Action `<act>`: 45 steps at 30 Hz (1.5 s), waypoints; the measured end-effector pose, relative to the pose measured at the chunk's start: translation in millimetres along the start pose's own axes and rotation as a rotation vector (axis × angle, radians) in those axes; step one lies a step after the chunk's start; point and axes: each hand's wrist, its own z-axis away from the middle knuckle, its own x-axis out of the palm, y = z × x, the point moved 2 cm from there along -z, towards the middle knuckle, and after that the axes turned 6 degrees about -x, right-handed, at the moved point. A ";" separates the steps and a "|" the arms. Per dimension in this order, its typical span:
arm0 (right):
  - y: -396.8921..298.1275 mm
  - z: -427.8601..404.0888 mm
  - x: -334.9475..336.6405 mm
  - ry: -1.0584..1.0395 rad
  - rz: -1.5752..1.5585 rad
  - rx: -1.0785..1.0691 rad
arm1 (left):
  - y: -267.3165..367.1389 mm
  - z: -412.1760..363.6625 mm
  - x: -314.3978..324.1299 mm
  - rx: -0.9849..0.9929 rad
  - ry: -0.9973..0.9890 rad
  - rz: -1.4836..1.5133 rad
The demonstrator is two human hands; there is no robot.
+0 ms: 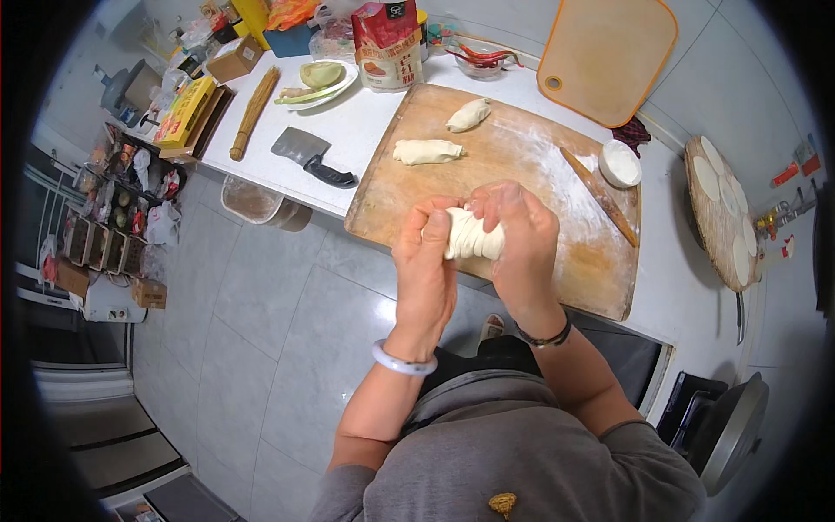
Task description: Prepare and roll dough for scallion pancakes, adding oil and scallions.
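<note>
Between both hands I hold a rolled piece of pale dough [472, 236], its surface wrapped in folds, just above the near edge of a wooden board [417, 196]. My left hand [425, 238] grips one end, thumb pressed along the top. The other end is in my right hand [522, 228], with the fingers bent over it and partly hiding it. Two more dough rolls rest on the board: one dough roll [428, 152] lies crosswise, and a shorter dough roll [468, 115] sits farther back. A thin wooden rolling pin [599, 196] lies slanted on the floured right side.
A small bowl of flour [620, 164] stands at the board's right corner. Left of the board lie a cleaver [312, 156], a straw whisk [255, 114] and a plate [350, 73] with vegetables. Behind are a red pouch [387, 46] and a bowl of chillies [481, 63].
</note>
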 end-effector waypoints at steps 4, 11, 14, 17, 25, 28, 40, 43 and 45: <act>1.8 -0.7 3.3 0.054 0.216 -0.190 | 14.6 -3.1 16.4 -0.139 0.052 0.404; 26.0 7.7 -0.8 0.258 -0.625 0.787 | 13.0 -6.0 5.6 0.188 -0.141 -0.335; 27.6 2.0 -10.4 0.152 -0.494 0.467 | -0.7 -20.7 -5.4 0.249 0.037 -0.340; 11.7 -3.3 -5.8 -0.028 0.239 -0.018 | -6.8 -8.7 -4.4 -0.344 -0.106 0.402; 36.1 -2.7 -11.9 0.045 -0.234 0.207 | 15.4 -8.1 6.8 0.334 -0.201 -0.115; 37.9 4.8 -2.3 0.215 -0.728 0.628 | 6.2 -11.0 5.6 0.239 -0.114 -0.197; 59.6 29.6 -87.6 0.153 0.055 0.291 | -74.7 -1.4 16.5 0.357 -0.226 -1.210; 22.7 20.0 -133.4 -0.154 1.006 -0.248 | -93.5 -0.7 32.3 0.122 -0.374 -0.833; 10.7 -1.7 -175.2 0.002 0.719 0.013 | -97.7 -7.9 36.4 -0.050 -0.390 -0.467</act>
